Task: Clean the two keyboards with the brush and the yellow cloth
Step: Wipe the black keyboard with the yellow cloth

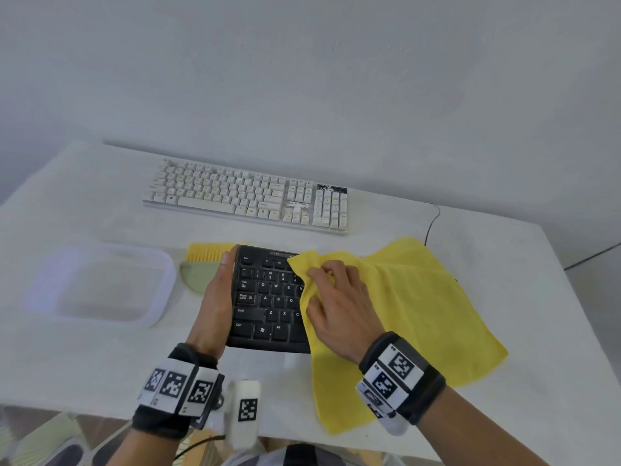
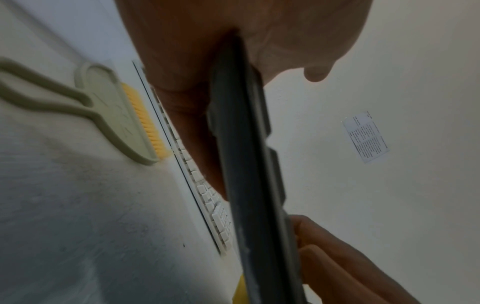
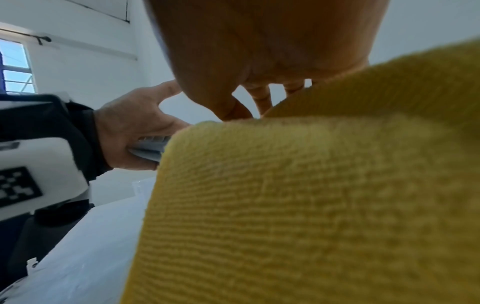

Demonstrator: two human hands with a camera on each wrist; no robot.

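You are looking at a white table (image 1: 504,264) set against a pale wall (image 1: 302,62). On your left side of the table stands a shallow translucent plastic tray (image 1: 158,290) with rounded corners. A thin dark cable (image 1: 431,223) runs over the table's far right edge. In the left wrist view, a printed paper sheet (image 2: 366,136) is fixed to the wall; its text is too small to read. In the right wrist view, a window (image 3: 15,65) with bars appears at upper left, with a rod (image 3: 23,34) mounted above it.
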